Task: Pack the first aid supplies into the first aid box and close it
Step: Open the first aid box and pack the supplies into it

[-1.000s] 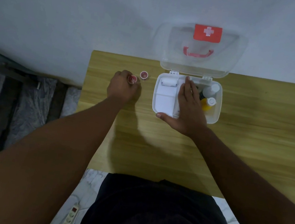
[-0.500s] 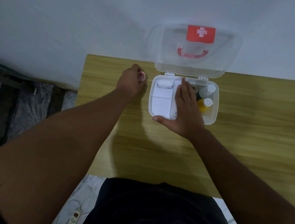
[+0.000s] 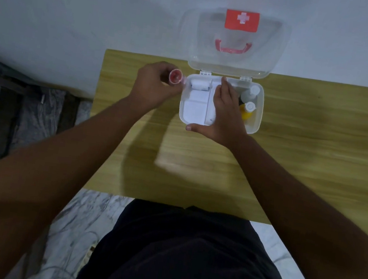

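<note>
The left hand (image 3: pixel 152 85) pinches a small red roll (image 3: pixel 175 78) just beside the open first aid box (image 3: pixel 257 116) — it looks light and stiff, best held by its rim. The right hand (image 3: pixel 226 112) lies flat and open on the box.

**Hands at an open first aid box on a wooden table**

A white plastic first aid box (image 3: pixel 257 116) sits on a yellow-green wood-grain table (image 3: pixel 319 146), its clear lid (image 3: pixel 188 36) standing upright against a pale wall, showing a red label with a white cross (image 3: pixel 242 20) and a red handle (image 3: pixel 232 48). The left hand (image 3: pixel 152 85) holds a small round red-capped container (image 3: pixel 175 77) just beside the box's left edge. The right hand (image 3: pixel 224 112) lies flat over the box's middle, thumb along the near rim. Inside lie a white bandage roll (image 3: pixel 199 85), a white-capped clear bottle (image 3: pixel 251 93) and a yellow bottle (image 3: pixel 247 111).
</note>
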